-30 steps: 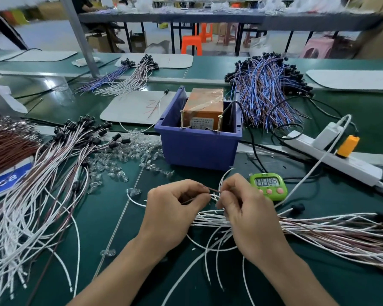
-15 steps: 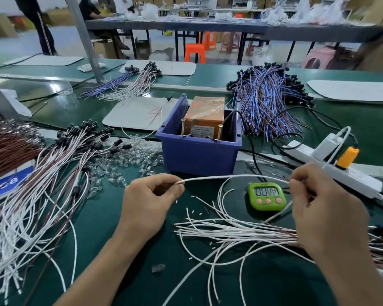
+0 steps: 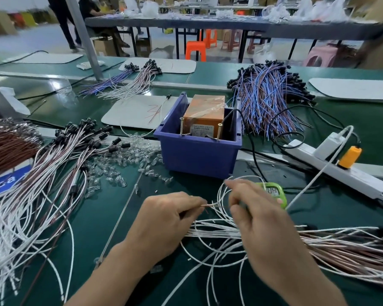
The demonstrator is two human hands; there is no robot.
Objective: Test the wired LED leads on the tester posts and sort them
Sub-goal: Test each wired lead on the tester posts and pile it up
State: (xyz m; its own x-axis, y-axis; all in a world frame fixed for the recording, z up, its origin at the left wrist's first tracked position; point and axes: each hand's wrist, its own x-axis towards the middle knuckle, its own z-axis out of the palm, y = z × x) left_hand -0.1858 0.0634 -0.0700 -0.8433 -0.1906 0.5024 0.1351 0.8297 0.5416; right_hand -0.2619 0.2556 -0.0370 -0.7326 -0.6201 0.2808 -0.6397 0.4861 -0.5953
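Two hands sit in front of the blue bin (image 3: 197, 155): left hand (image 3: 164, 219) fingers pinch the bared ends of one white lead (image 3: 218, 194), right hand (image 3: 259, 219) fingers, blurred, curl round its loop, probably squaring the ends for the tester posts (image 3: 181, 127) inside that bin.

Right hand (image 3: 263, 228): fingertips (image 3: 232, 187) are being smeared by motion. Green timer (image 3: 275, 192), at its 1 o'clock, is being half covered; digits are being blurred. Blue sign (image 3: 7, 182), 9 o'clock, is being cropped by the edge.
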